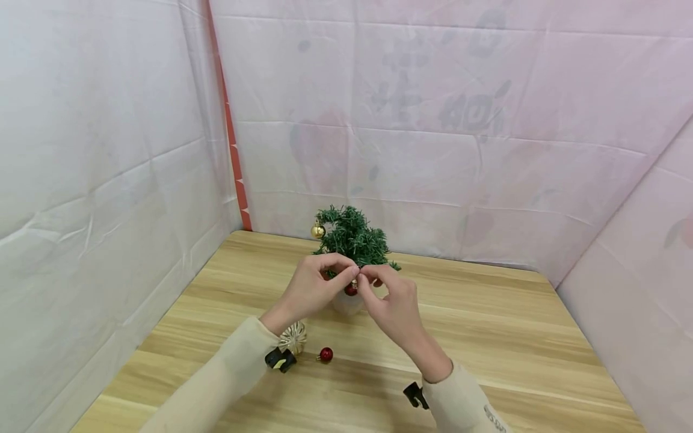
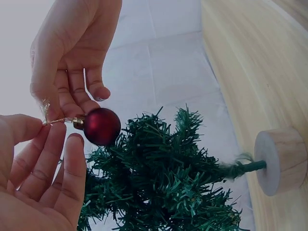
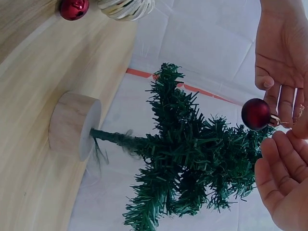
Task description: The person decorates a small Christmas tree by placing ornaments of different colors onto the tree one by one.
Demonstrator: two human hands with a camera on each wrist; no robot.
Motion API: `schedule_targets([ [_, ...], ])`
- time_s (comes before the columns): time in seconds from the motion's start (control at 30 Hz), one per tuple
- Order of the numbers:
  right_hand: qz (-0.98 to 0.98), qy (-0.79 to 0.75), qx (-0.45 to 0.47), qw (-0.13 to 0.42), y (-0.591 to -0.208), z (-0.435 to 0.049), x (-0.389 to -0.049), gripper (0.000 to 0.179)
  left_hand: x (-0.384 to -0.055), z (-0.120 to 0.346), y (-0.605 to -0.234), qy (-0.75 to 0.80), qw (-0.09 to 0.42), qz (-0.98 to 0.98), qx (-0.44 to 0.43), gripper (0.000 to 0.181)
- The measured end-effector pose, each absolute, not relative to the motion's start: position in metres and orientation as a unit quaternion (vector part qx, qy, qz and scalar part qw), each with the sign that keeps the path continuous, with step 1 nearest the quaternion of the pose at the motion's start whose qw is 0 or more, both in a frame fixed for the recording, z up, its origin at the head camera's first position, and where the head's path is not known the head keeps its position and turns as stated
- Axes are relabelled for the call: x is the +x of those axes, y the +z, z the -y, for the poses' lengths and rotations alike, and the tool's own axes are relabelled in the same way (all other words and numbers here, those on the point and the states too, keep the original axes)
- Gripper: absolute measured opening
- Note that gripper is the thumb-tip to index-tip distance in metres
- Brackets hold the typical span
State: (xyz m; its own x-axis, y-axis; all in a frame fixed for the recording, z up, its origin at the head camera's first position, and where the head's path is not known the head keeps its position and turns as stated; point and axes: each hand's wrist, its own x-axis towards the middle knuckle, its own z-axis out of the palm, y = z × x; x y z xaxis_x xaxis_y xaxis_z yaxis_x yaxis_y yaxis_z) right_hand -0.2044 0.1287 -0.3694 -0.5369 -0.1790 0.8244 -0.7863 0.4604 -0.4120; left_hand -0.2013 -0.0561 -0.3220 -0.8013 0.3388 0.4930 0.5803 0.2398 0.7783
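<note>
A dark red bauble (image 2: pixel 102 126) with a gold cap hangs from a thin gold cord (image 2: pixel 58 120). My left hand (image 1: pixel 311 287) pinches that cord between thumb and forefinger. From the other side my right hand (image 1: pixel 394 305) pinches it too, fingertips meeting the left ones. Just behind the bauble stands a small green artificial Christmas tree (image 1: pixel 354 234) on a round wooden base (image 3: pixel 74 125). In the head view the hands cover the tree's lower part. Whether the bauble touches the branches is hard to tell.
A gold bauble (image 1: pixel 317 230) hangs at the tree's upper left. On the wooden table (image 1: pixel 487 337) lie a second red bauble (image 1: pixel 326 355) and a larger ribbed pale-gold ornament (image 1: pixel 293 338), near the left wrist. Pale cloth walls (image 1: pixel 422 150) enclose the table's back and sides.
</note>
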Motion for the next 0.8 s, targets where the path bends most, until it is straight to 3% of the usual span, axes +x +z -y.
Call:
schedule_targets([
  [0.5, 0.791, 0.415, 0.288, 0.344, -0.357, -0.129, -0.221, 0.01, -0.234, 0.061, -0.338, -0.533, 0.14, 0.782, -0.29, 0.014],
  [0.8, 0.797, 0.412, 0.278, 0.343, -0.35, -0.129, -0.229, 0.012, -0.248, 0.057, -0.34, -0.485, 0.208, 0.795, -0.299, 0.012],
])
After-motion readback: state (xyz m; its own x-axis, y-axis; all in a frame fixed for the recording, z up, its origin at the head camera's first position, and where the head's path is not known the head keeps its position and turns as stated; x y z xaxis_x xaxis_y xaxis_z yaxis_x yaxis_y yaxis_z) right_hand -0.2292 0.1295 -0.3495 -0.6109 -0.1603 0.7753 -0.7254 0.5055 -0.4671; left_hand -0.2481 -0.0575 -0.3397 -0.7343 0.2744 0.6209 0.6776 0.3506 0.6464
